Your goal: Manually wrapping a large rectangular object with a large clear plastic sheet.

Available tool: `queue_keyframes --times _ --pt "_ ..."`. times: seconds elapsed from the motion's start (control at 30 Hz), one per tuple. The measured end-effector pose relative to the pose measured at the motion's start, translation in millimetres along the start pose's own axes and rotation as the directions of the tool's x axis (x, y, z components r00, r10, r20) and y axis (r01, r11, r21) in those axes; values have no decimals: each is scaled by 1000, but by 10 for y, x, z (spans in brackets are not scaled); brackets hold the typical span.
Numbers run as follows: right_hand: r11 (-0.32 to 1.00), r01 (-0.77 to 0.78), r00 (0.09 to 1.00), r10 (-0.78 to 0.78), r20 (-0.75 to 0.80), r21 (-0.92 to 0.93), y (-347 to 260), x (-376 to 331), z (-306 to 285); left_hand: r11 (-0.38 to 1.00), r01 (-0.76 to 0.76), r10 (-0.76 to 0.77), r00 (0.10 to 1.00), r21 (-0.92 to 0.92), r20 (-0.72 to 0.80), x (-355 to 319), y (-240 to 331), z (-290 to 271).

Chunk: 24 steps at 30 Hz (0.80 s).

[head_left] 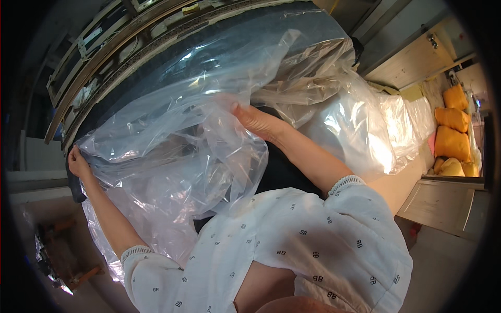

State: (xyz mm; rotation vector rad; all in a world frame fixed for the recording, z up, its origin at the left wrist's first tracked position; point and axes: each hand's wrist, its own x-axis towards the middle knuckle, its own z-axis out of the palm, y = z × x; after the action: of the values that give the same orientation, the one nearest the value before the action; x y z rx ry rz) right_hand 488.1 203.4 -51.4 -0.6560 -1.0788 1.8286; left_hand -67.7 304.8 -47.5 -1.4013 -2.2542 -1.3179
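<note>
A large clear plastic sheet [172, 172] spreads in loose folds in front of me. It covers much of a long dark upholstered piece [292, 26] with a curved front edge. At that piece's left corner, my left hand [77, 163] is closed, pinching the edge of the plastic sheet. My right hand [250, 119] reaches into the middle of the sheet. Its thumb stands apart, and its fingers show only faintly through the film, stretched out beneath it. More of the crumpled plastic lies to the right of my right forearm.
Along the far side runs a bare wooden frame [78, 99] with strips and slats. Orange stuffed bundles [453, 143] are stacked at the far right. Beside them are a wooden panel [412, 62] and a pale cabinet door [441, 203]. A dark wooden-framed object [62, 253] sits low at the left.
</note>
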Motion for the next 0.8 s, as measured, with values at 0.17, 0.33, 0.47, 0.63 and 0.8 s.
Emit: queue_keyframes --times 0.17,0.33,0.47,0.63,0.8 --pt "922 -82 962 172 -210 380 -759 -375 51 1000 -9 9 1000 6 8 122 -229 -61" --pt "912 407 822 -339 -458 55 -1779 -637 -787 999 -19 23 995 -45 94 -37 -40 -105" --pt "897 -126 629 -258 -733 -424 -1403 -1103 -1549 997 -51 61 979 -55 193 -213 183 -315" --pt "575 -574 651 -110 -751 -582 -1314 -1700 -1589 998 -29 46 951 -61 306 -436 -209 -638" --pt "-340 -495 778 -584 -233 -800 -1514 -1174 -1188 991 49 -11 959 -124 284 -440 -168 -674"
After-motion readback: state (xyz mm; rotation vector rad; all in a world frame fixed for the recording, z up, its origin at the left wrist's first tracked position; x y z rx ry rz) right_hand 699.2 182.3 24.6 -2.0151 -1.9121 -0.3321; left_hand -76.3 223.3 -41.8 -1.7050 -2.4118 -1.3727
